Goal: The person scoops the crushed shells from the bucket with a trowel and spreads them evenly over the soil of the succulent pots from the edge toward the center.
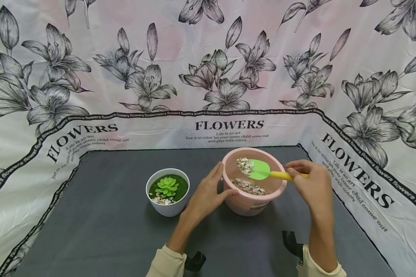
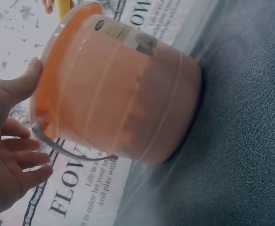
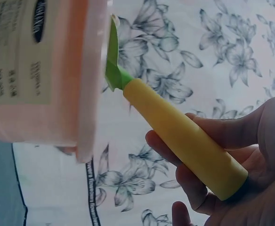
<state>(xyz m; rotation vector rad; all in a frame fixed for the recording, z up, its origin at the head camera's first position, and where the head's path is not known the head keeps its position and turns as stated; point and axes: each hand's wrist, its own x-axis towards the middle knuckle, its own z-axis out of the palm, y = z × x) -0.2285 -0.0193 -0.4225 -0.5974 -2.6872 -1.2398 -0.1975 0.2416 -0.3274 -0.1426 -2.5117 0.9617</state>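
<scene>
A pink bucket (image 1: 242,207) stands on the dark table, with small stones (image 1: 248,187) in its bottom. My left hand (image 1: 208,194) rests against its left rim, thumb toward the front and fingers extended; the left wrist view shows the thumb at the rim and the fingers near the bucket's handle (image 2: 74,154). By its yellow handle (image 3: 184,139), my right hand (image 1: 310,181) holds a small shovel with a green blade (image 1: 261,169). The blade is over the bucket opening and carries a heap of small stones (image 1: 244,165).
Left of the bucket, a white pot (image 1: 167,209) holds a green artificial succulent (image 1: 167,186) and some pale stones (image 1: 162,199). Behind the grey table (image 1: 107,231) hangs a flower-printed cloth (image 1: 225,132), which also rises along both sides.
</scene>
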